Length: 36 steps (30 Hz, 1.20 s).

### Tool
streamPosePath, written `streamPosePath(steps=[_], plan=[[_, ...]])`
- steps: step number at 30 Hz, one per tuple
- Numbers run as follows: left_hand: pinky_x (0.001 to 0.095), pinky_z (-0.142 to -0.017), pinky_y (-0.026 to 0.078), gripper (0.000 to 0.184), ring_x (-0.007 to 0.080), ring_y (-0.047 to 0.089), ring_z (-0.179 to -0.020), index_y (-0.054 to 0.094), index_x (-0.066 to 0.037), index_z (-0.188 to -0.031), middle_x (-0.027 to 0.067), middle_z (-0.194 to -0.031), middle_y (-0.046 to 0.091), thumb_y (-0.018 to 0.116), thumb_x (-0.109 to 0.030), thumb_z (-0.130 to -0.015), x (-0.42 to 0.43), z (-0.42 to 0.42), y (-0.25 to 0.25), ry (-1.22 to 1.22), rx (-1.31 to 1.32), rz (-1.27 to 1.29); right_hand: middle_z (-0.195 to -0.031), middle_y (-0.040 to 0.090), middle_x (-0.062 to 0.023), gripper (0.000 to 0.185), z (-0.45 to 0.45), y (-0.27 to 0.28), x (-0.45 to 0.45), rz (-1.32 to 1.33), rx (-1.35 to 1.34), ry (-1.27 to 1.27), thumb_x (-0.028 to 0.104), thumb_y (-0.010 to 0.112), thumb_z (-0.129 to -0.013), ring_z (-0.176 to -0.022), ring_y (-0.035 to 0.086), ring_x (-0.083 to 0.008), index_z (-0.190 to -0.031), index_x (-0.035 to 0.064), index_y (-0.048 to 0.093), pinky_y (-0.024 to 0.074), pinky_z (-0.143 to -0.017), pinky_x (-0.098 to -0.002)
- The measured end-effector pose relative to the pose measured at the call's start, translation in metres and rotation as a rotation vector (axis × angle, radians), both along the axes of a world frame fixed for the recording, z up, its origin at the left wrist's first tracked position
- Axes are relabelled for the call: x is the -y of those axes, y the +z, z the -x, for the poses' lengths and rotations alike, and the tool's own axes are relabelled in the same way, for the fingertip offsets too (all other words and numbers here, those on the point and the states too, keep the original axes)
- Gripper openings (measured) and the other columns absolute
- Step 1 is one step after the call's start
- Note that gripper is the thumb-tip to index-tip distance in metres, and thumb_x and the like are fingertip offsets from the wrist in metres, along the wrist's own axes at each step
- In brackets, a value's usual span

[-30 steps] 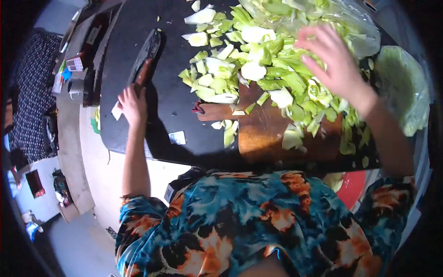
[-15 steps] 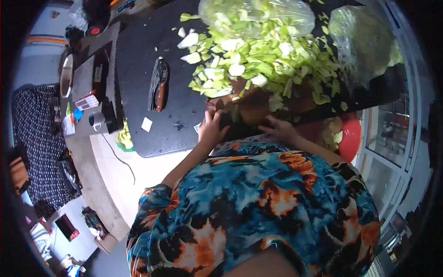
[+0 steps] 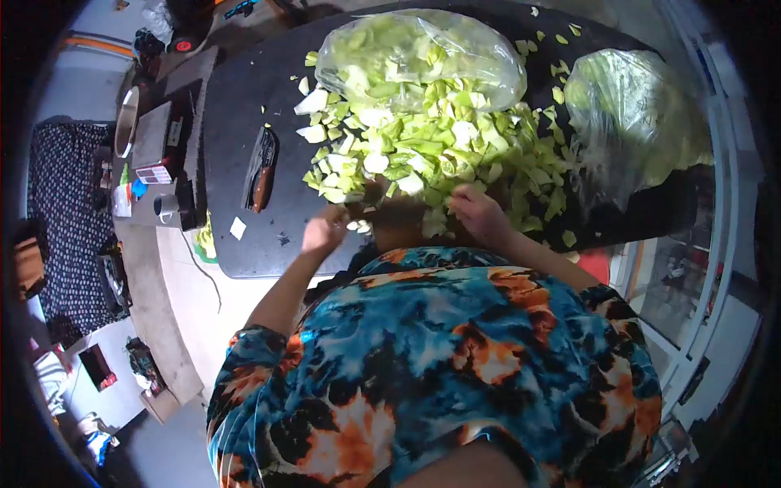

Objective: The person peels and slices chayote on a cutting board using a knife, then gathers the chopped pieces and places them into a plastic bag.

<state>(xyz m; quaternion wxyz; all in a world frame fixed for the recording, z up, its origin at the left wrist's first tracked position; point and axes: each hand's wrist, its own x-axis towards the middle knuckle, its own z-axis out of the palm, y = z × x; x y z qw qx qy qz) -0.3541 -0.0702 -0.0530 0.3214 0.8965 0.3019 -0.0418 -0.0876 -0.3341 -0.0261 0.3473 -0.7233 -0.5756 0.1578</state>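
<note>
Chopped pale green vegetable pieces (image 3: 423, 146) lie heaped on a black table (image 3: 236, 98) and over a brown wooden board (image 3: 394, 234). My left hand (image 3: 325, 230) is closed at the board's left end; what its fingers hold is hidden. At the near right of the heap, my right hand (image 3: 484, 218) is closed beside the board and some pieces, its fingertips too small to read. A knife (image 3: 262, 180) with a brown handle rests on the table, left of the heap.
Behind the heap lies a clear bag (image 3: 423, 53) of cut pieces. Another bag (image 3: 626, 114) with green contents is at the right. A white scrap (image 3: 237, 228) lies near the front left. Part of a red basin (image 3: 595, 265) shows below the table. A mug (image 3: 166, 208) stands far left.
My left hand let go of the knife and moved right to the board. My right hand came down from the heap to its near side. Both hands have since closed, and the view has shifted.
</note>
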Motion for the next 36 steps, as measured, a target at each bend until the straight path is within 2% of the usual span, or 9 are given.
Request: streamPosePath(steps=[4,8,11,14,16,21,28,31,36], plan=[[0.0346,-0.066,0.048,0.018,0.0281,0.061,-0.07,0.065,-0.003,-0.091,0.0149,-0.077,0.061,0.059,-0.017,-0.082,-0.065,-0.043,0.0,0.369,0.268,-0.212,-0.11,0.051,-0.0145,0.037,-0.036,-0.015,-0.055,-0.045,0.086,-0.136,0.022,0.068,-0.074,-0.099,0.054,-0.0326,-0.104,0.0045,0.057,0.0459,-0.081,-0.0417],[0.0424,-0.09,0.041,0.046,0.0351,0.048,-0.109,0.053,-0.012,-0.122,0.0151,-0.121,0.05,0.058,-0.039,-0.085,-0.145,-0.073,-0.049,0.256,0.09,-0.547,-0.124,0.041,-0.026,0.07,-0.095,-0.029,-0.054,-0.092,0.088,-0.693,0.042,0.074,-0.069,-0.117,0.039,-0.0415,-0.121,0.0028,0.047,0.0346,-0.096,-0.0495],[0.0521,-0.105,0.022,0.066,0.038,0.024,-0.129,0.035,-0.033,-0.138,0.0122,-0.143,0.028,0.047,-0.065,-0.081,-0.149,-0.112,-0.062,0.536,-0.12,-0.146,-0.132,0.035,-0.0289,0.088,-0.113,-0.086,-0.041,0.285,-0.057,-0.876,0.057,0.069,-0.068,-0.122,0.034,-0.0439,-0.133,0.0064,0.038,0.0303,-0.1,-0.052],[0.0529,-0.104,0.021,0.072,0.0376,0.025,-0.129,0.038,-0.027,-0.137,0.0118,-0.141,0.031,0.051,-0.066,-0.078,-0.114,-0.134,-0.076,0.436,-0.163,-0.199,-0.136,0.031,-0.0308,0.097,-0.101,-0.075,-0.056,0.49,0.139,-0.806,0.066,0.064,-0.067,-0.125,0.031,-0.0458,-0.135,0.0038,0.034,0.0255,-0.102,-0.054],[0.0508,-0.104,0.024,0.077,0.0374,0.028,-0.126,0.04,-0.019,-0.136,0.0126,-0.139,0.033,0.058,-0.063,-0.076,-0.078,-0.146,-0.071,0.133,0.038,-0.115,-0.13,0.038,-0.0266,0.093,-0.094,-0.065,-0.066,0.467,0.16,-0.866,0.061,0.068,-0.067,-0.118,0.038,-0.0432,-0.132,0.0022,0.036,0.0331,-0.097,-0.0493],[0.0462,-0.103,0.029,0.104,0.0379,0.031,-0.126,0.033,-0.004,-0.137,0.0188,-0.137,0.033,0.071,-0.065,-0.061,-0.007,-0.196,-0.023,0.252,-0.111,0.117,-0.116,0.047,-0.0236,0.077,-0.05,-0.093,-0.096,0.139,0.096,-1.0,0.051,0.071,-0.071,-0.109,0.045,-0.0406,-0.121,-0.0021,0.044,0.0369,-0.09,-0.0489],[0.0421,-0.096,0.041,0.108,0.0371,0.049,-0.115,0.033,0.001,-0.135,0.0209,-0.127,0.048,0.072,-0.065,-0.059,-0.021,-0.208,-0.021,0.335,-0.084,0.25,-0.112,0.053,-0.0172,0.052,-0.007,-0.064,-0.148,0.026,-0.607,-0.819,0.036,0.064,-0.084,-0.104,0.052,-0.0271,-0.118,-0.001,0.048,0.0399,-0.089,-0.0379],[0.0354,-0.089,0.045,0.086,0.026,0.06,-0.099,0.042,0.001,-0.129,0.0143,-0.114,0.059,0.078,-0.045,-0.067,-0.029,-0.203,-0.036,0.416,0.239,0.747,-0.112,0.059,-0.0065,0.043,-0.013,-0.044,-0.157,-0.093,-1.124,-0.63,0.034,0.058,-0.089,-0.1,0.052,-0.0137,-0.117,0.0018,0.054,0.0413,-0.086,-0.0307],[0.0299,-0.084,0.046,0.045,0.0172,0.059,-0.092,0.045,0.0,-0.12,0.0075,-0.104,0.061,0.065,-0.007,-0.08,-0.022,-0.196,0.0,0.407,0.568,1.245,-0.107,0.062,-0.0118,0.048,-0.032,-0.015,-0.162,0.255,-0.806,-0.31,0.043,0.059,-0.084,-0.095,0.059,-0.0222,-0.112,0.0049,0.058,0.045,-0.082,-0.0327]])
